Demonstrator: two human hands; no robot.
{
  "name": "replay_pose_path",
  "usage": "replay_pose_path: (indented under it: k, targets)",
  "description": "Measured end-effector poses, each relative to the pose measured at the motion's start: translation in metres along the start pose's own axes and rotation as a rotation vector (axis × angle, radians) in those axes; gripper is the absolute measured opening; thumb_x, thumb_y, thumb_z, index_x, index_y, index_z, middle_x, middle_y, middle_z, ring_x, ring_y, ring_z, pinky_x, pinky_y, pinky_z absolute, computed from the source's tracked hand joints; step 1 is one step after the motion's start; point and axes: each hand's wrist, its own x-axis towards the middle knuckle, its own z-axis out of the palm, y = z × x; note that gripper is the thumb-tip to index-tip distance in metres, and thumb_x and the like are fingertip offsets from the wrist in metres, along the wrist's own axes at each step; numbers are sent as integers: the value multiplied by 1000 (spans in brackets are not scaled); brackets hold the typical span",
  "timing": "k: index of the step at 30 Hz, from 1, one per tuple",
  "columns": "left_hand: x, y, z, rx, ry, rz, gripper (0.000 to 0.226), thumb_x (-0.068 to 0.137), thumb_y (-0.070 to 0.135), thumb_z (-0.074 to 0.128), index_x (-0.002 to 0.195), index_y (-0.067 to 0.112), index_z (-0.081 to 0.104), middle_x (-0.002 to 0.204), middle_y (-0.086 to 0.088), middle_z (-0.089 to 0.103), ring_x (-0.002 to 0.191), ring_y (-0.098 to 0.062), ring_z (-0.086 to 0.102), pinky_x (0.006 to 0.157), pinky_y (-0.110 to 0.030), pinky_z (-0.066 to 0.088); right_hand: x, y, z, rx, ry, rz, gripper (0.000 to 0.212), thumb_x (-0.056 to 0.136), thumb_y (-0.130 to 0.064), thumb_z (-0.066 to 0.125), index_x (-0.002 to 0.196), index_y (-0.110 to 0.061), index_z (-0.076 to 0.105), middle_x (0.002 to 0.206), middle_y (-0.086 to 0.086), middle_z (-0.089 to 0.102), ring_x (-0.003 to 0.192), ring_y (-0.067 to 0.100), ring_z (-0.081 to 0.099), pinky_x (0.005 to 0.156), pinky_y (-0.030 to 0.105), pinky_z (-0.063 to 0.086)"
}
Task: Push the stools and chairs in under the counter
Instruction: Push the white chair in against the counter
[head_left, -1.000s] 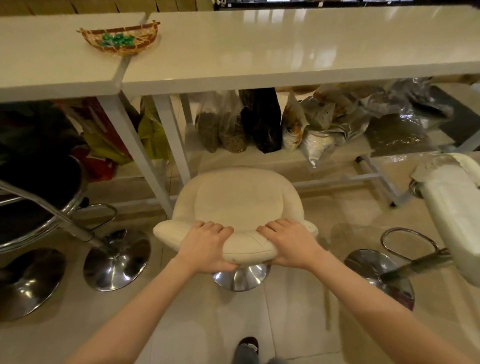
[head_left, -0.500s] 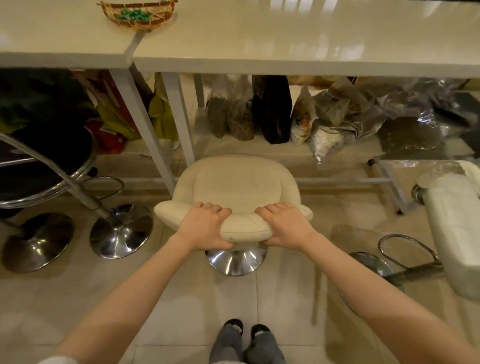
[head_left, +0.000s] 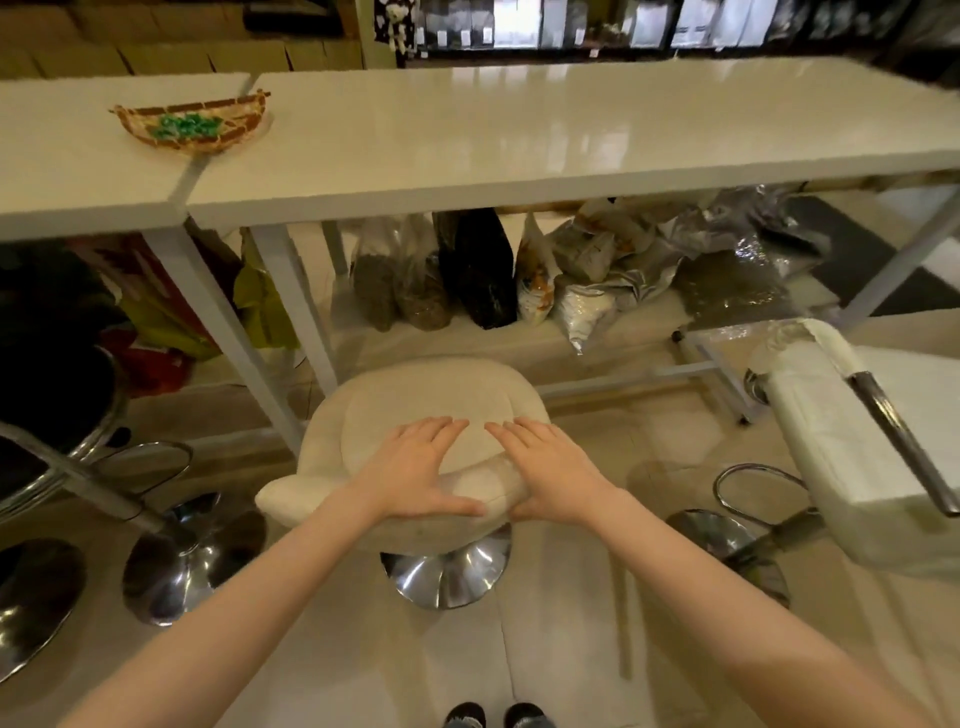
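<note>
While both hands lay on the cream stool (head_left: 415, 410), the seat stood just in front of the white counter (head_left: 519, 135), its far edge near the counter's front edge and beside a white leg (head_left: 291, 306). The left hand (head_left: 415, 475) rested flat over the stool's low backrest, fingers straight and spread toward the seat, thumb stretched along the near side of the backrest. The right hand (head_left: 550, 473) lay the same way just beside it, fingers straight, thumb tucked under the backrest edge. Neither hand curled round anything; both were wide and pressed on the cushion. Below the seat showed the stool's chrome base (head_left: 447, 577) on the tiled floor (head_left: 363, 665).

To the left a black stool (head_left: 57, 395) leaned with its chrome post running down to a round base (head_left: 192, 556), and another round base (head_left: 36, 603) sat at the left edge. To the right a white chair (head_left: 852, 467) with a chrome bar stood tilted, well out from the counter, over its own chrome base (head_left: 727, 556).

On the counter's left part sat a woven basket (head_left: 192, 127) with green pieces in it. Under the counter a low shelf held bags (head_left: 483, 270), dark, clear and silver, packed side by side. Two dark shoe tips (head_left: 498, 716) showed at the bottom edge.
</note>
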Motion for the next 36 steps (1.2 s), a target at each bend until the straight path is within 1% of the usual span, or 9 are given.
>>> replay_pose_path:
  k: [3,5,9,12,15,19,27,31,36]
  targets:
    - [35,36,-20,-67,23,111,117,56,89,40,147,19,20,154,-3,24,140,-18,22,113,-34,17,-22,18,-22,17,81,112,105,69,-36,77,146,-13,10,151,7,26,139,23,17,112,32,13]
    - [55,64,-28,-110,45,182,104,66,83,39,146,19,23,152,-2,28,138,-18,25,112,-33,19,-43,33,-35,16,125,182,104,69,-34,76,146,-12,9,152,8,24,140,23,15,113,32,12]
    - [84,135,-35,-122,68,356,104,64,87,30,146,22,24,152,0,31,138,-16,26,112,-34,21,-100,71,-61,-21,207,332,101,74,-37,71,147,-13,5,154,10,17,142,23,8,115,36,8]
    - [102,197,-38,-150,95,468,95,72,81,33,146,21,25,151,0,32,137,-14,29,111,-31,23,-153,100,-84,-32,303,451,99,76,-39,70,147,-16,5,155,8,14,142,21,4,115,34,4]
    - [113,266,-41,-198,130,577,88,76,74,31,145,19,26,151,-1,32,136,-13,29,110,-26,20,-210,128,-109,-76,388,501,94,76,-37,70,147,-16,11,154,7,19,142,21,7,115,36,6]
    - [125,356,-39,-275,119,667,82,82,69,41,146,20,25,150,0,33,135,-13,32,109,-25,21,-287,163,-135,-121,458,523,88,77,-38,69,146,-16,18,154,6,22,142,22,10,115,36,4]
    - [139,499,-29,-355,27,760,77,81,64,49,144,28,25,151,6,30,135,-13,32,111,-35,27,-428,232,-158,-64,483,675,95,67,-51,75,141,-13,29,145,7,37,137,23,25,112,40,21]
    - [156,558,-32,-263,-24,780,88,72,70,49,145,27,25,152,4,29,134,-15,34,108,-34,29,-480,268,-160,14,507,776,102,61,-58,76,142,-20,26,146,3,35,137,20,23,112,39,20]
    - [190,610,-34,-97,-198,744,90,75,67,54,147,27,19,155,5,22,137,-16,30,109,-33,27,-520,319,-162,133,507,881,107,55,-73,68,142,-25,27,147,-2,35,135,15,26,111,40,25]
